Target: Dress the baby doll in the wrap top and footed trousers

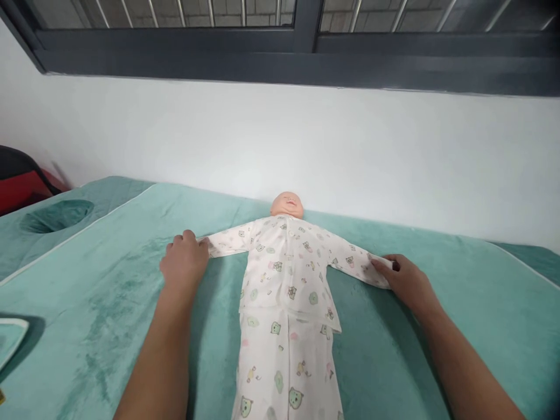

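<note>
A baby doll [287, 205] lies on its back on a teal blanket [109, 280], head toward the wall. It wears a white printed two-piece suit [286, 291] with both sleeves spread out sideways. My left hand [184, 259] is closed on the end of the doll's sleeve on the left side. My right hand [405, 280] rests on the cuff of the other sleeve, fingers pinching it against the blanket.
A white wall [306, 140] rises just behind the doll's head, with a dark window frame [280, 52] above. A red and black object [21, 181] sits at the far left. A round dip [56, 214] marks the bedding at left. A pale teal item [11, 341] pokes in at the left edge.
</note>
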`<state>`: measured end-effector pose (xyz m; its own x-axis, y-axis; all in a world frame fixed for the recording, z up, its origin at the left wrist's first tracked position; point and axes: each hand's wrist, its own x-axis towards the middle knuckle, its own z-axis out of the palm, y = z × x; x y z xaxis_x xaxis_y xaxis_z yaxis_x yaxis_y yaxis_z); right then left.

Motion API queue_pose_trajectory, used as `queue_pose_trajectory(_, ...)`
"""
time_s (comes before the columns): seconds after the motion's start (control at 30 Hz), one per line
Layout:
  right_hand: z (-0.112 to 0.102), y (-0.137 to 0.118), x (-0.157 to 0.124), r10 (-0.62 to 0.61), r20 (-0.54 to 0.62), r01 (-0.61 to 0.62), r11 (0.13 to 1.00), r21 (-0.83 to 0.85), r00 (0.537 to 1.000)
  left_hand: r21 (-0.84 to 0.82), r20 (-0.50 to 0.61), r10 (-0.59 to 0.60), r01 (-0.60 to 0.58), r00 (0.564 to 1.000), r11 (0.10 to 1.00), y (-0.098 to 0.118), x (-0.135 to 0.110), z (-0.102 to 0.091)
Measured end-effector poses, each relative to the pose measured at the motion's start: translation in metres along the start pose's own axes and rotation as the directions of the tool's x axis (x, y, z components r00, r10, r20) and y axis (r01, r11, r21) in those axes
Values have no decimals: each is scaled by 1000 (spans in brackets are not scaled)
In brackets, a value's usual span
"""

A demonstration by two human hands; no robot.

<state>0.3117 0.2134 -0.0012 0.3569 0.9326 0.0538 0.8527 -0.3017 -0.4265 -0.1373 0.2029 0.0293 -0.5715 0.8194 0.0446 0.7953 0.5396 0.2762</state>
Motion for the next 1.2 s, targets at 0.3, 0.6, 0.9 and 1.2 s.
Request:
queue_pose_trajectory(0.3,14,0,7,163,-93,-40,666,745,982,-79,-10,-30,29,1000,996,-5,5,0)
queue_pose_trajectory(0.6,21,5,19,61,-183,50,836,547,981,-104,-34,20,-23,999,994,-12,10,11)
queue_pose_trajectory(0.9,25,-6,10,-185,-484,271,956,114,855,-143,-296,319,-372,900,917,15,0,20)
queue_pose_trajectory(1.2,47,-81,-53,-669,-82,674,732,100,738,-169,-49,627,-625,778,762,45,-22,39)
